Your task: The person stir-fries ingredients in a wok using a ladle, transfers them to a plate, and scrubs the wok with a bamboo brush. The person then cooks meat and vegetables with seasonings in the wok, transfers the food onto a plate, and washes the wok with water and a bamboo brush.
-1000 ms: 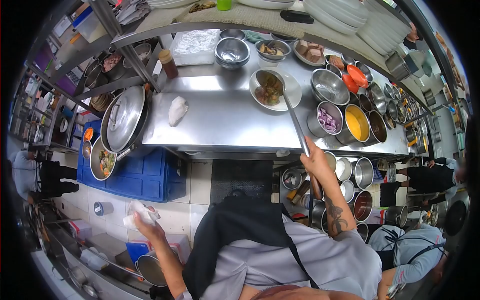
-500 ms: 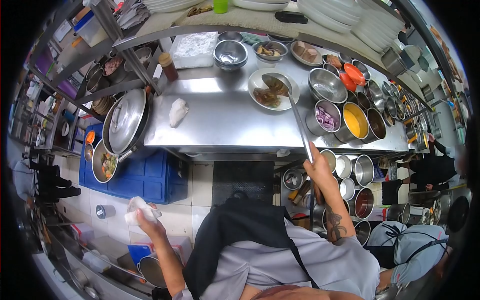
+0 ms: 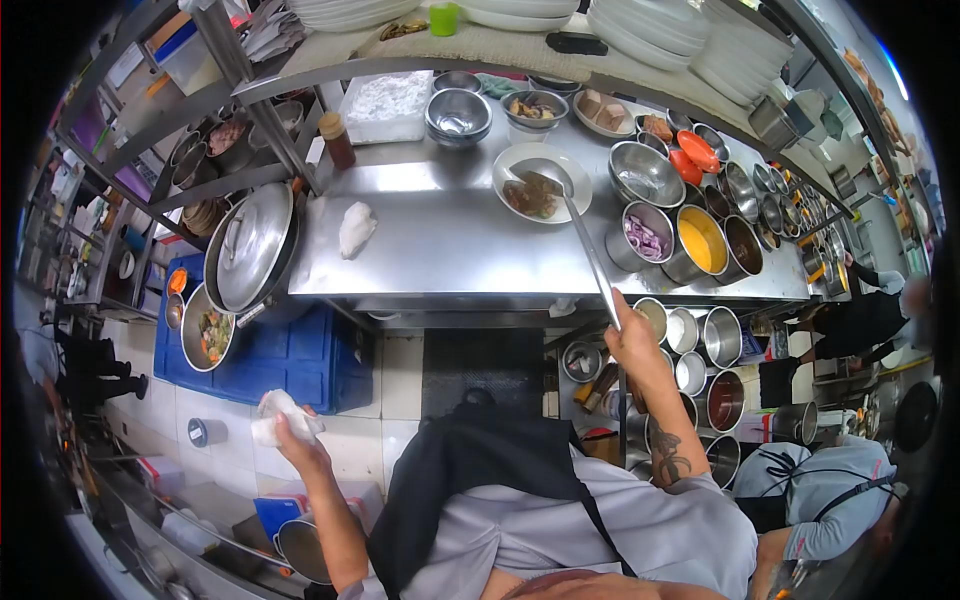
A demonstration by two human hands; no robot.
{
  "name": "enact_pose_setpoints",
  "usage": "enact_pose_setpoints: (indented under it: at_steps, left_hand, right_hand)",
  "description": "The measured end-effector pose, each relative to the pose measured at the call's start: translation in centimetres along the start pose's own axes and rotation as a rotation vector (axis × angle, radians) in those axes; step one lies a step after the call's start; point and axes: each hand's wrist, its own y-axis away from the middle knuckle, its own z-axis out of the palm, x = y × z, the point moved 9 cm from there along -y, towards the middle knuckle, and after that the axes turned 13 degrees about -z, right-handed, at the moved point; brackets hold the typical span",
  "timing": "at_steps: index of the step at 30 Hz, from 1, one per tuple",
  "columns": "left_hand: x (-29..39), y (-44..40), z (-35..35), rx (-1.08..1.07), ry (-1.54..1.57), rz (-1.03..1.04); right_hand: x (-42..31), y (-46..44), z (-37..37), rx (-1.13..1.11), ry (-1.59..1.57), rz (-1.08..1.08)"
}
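My right hand is closed around the handle of a long metal ladle. The ladle's head rests in a white plate on the steel counter, among brown saucy food. My left hand grips a crumpled white cloth, held low at the left, away from the counter. Another folded white cloth lies on the counter, left of the plate.
Metal pots of sliced purple onion and yellow liquid stand right of the plate. Steel bowls and a white powder tray line the back. A lidded pan sits at the left. A co-worker is close by on the right.
The ladle's head has shifted slightly left and down within the plate, and its bowl shows less. My left hand still holds the cloth in nearly the same place.
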Motion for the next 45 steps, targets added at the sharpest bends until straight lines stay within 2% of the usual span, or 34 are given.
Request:
enact_pose_setpoints:
  at_steps: [4,7,13,19,22,25,28,31,32,37,40,43,45]
  left_hand:
    - [0.1,0.3,0.0,0.005,-0.014,-0.016]
    - [-0.1,0.4,-0.3,-0.022,-0.063,-0.024]
    - [0.8,1.0,-0.7,-0.018,-0.072,-0.03]
    - [1.0,0.2,-2.1,-0.044,-0.077,-0.053]
    - [1.4,-0.2,-3.5,-0.027,-0.085,-0.038]
    - [1.6,-0.7,-4.5,-0.002,-0.042,-0.033]
    - [1.0,-1.3,-5.5,-0.055,-0.025,-0.094]
    - [0.5,-1.0,-6.6,-0.043,-0.011,-0.115]
    - [0.6,-0.5,-7.0,-0.028,0.015,-0.127]
    - [0.1,0.7,-11.2,0.103,0.167,-0.125]
    - [2.1,4.5,-10.6,0.116,0.231,-0.103]
    - [2.0,8.8,-13.0,0.404,0.289,-0.033]
    - [1.1,11.8,-14.7,0.449,0.37,0.056]
  right_hand:
    - [-0.3,0.3,0.2,0.044,-0.024,0.001]
    - [0.2,-0.1,1.0,-0.054,-0.006,0.055]
    - [-2.1,0.3,-0.4,0.074,-0.052,0.041]
    - [-1.9,0.0,1.3,0.014,-0.073,0.105]
    - [-1.9,0.4,2.2,0.122,-0.152,0.098]
    - [-1.8,0.4,3.3,0.348,-0.065,-0.224]
    - [1.6,0.3,7.7,0.174,-0.772,0.413]
    - [0.0,-0.2,9.3,0.177,-1.443,0.496]
    - [-0.9,-0.2,9.8,0.158,-1.556,0.482]
    - [-8.3,-1.1,14.1,-0.328,-1.883,0.452]
    - [-13.3,-4.1,16.8,-0.732,-1.861,0.395]
    - [-19.5,-6.3,20.0,-1.122,-1.804,0.229]
    - [-24.5,-7.3,22.0,-1.336,-1.797,0.164]
